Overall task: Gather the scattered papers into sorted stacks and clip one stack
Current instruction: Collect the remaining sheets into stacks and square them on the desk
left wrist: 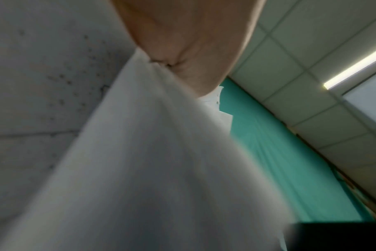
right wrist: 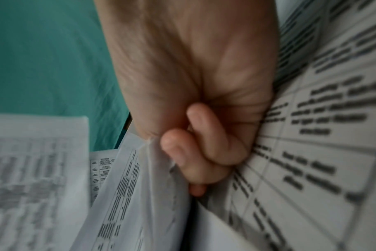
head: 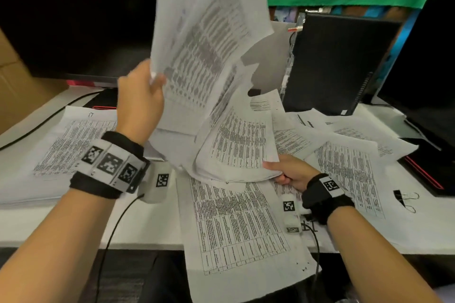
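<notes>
My left hand (head: 145, 95) grips a sheaf of printed papers (head: 204, 39) and holds it raised above the desk, its sheets fanned and bent. In the left wrist view the palm (left wrist: 182, 42) pinches the white paper (left wrist: 140, 152) at its edge. My right hand (head: 288, 174) grips the lower corner of a second bundle of papers (head: 236, 147) just above the desk. The right wrist view shows the curled fingers (right wrist: 193, 152) clamped on those sheets (right wrist: 140, 195). A neat paper stack (head: 61, 150) lies at the left. Black binder clips (head: 403, 198) lie at the right.
Loose printed sheets (head: 234, 224) cover the white desk (head: 147, 226), one hanging over the front edge. A dark monitor (head: 73, 19) stands at the back left, a black computer case (head: 337, 63) at the back right, another screen (head: 423, 68) at the far right.
</notes>
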Demonstrator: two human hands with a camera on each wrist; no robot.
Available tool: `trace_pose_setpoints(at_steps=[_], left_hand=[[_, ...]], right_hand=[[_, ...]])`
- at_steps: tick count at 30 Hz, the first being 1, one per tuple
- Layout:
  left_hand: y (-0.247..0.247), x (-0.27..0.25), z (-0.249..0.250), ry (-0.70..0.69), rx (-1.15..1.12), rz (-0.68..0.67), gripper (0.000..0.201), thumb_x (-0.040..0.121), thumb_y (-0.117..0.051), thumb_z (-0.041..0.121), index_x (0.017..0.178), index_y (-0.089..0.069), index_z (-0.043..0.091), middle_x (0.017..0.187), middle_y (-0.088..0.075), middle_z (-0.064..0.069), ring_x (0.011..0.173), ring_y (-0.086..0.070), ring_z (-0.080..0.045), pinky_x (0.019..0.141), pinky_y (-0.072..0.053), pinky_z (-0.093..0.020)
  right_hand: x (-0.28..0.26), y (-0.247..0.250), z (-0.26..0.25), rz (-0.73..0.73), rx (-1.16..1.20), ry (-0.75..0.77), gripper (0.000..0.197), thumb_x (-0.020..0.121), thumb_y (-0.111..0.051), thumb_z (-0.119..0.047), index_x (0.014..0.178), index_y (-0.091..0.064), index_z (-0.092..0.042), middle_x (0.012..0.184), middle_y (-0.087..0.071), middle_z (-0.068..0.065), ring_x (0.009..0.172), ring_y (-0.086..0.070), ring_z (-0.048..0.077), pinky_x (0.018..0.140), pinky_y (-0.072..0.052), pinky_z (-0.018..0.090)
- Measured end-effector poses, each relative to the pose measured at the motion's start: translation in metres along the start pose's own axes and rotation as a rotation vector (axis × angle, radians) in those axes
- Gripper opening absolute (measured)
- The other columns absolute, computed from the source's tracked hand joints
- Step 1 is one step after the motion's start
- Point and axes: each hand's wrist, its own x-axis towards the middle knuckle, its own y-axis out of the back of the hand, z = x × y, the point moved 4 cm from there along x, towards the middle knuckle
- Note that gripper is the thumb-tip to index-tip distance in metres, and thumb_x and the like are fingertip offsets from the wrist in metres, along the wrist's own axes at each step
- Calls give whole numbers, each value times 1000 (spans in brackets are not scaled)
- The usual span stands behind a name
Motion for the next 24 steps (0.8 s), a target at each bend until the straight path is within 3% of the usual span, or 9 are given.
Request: trace_pose_setpoints(at_steps=[4, 6, 8, 10, 13, 15, 17, 21, 24], left_hand=[[32, 38, 7, 4, -7, 84, 19, 93, -52, 13, 97, -64, -2, 89, -60, -8, 80, -55, -22, 63, -35, -25], [43, 52, -1, 49, -132, 92, 17, 91, -55, 17, 99, -66, 7, 98, -66, -10, 87, -62, -22, 68, -48, -25], [44, 55, -6, 116, -316, 72, 21, 88, -58, 19, 106, -67, 11, 103, -68, -5, 95, -66, -17, 79, -54, -27], [29, 47, -7, 194, -469, -20, 22, 89, -61, 17, 110, -66, 15, 103, -69, 0, 96, -67, -12, 80, -55, -27], [-12, 20, -10, 305, -677, -260, 24, 89, -65, 18, 113, -65, 20, 103, -72, 4, 96, -69, -12, 79, -55, -29], [-34, 3, -12, 331, -742, -393, 33, 85, -69, 22, 117, -64, 23, 110, -71, 2, 103, -68, -17, 88, -53, -39], [-48, -6, -8, 330, -770, -454, 43, 83, -70, 22, 124, -59, 21, 115, -69, 3, 107, -66, -17, 91, -52, -39], [-47, 7, 18, 198, -769, -418, 44, 86, -67, 18, 128, -56, 11, 116, -67, 3, 108, -65, -11, 86, -54, -24], [-36, 29, 31, 135, -804, -296, 49, 84, -71, 23, 129, -54, 10, 120, -65, -1, 110, -63, -12, 91, -53, -29]], right_hand=[[-9, 16, -6, 41, -185, -172, 39, 96, -59, -31, 117, -59, 1, 62, -58, 0, 45, -40, 8, 41, -33, 19], [-20, 28, -28, 198, -506, -181, 75, 83, -57, -67, 128, -56, -7, 95, -65, 7, 71, -60, 18, 65, -51, 30], [-37, 28, -62, 309, -481, -21, 94, 75, -50, -81, 143, -43, -17, 131, -59, 7, 111, -61, 27, 92, -51, 42], [-57, 13, -97, 214, -97, 182, 90, 74, -50, -77, 145, -37, -24, 132, -59, 9, 115, -62, 27, 98, -50, 43], [-76, -14, -135, -23, 272, 368, 57, 83, -56, -57, 126, -58, -19, 120, -69, 6, 111, -66, 24, 104, -47, 46], [-75, -24, -147, -25, 265, 466, 33, 91, -62, -31, 121, -64, -18, 122, -69, 6, 115, -65, 25, 107, -45, 48], [-73, -22, -154, 102, 201, 549, 40, 90, -67, -13, 130, -59, -12, 125, -68, 9, 114, -66, 25, 103, -48, 50], [-84, -15, -175, 266, 61, 746, 48, 89, -69, -17, 134, -54, -9, 128, -66, 6, 117, -64, 21, 101, -49, 51], [-98, -10, -188, 298, 10, 821, 48, 89, -69, -19, 134, -54, -10, 127, -66, 5, 117, -64, 18, 101, -51, 45]])
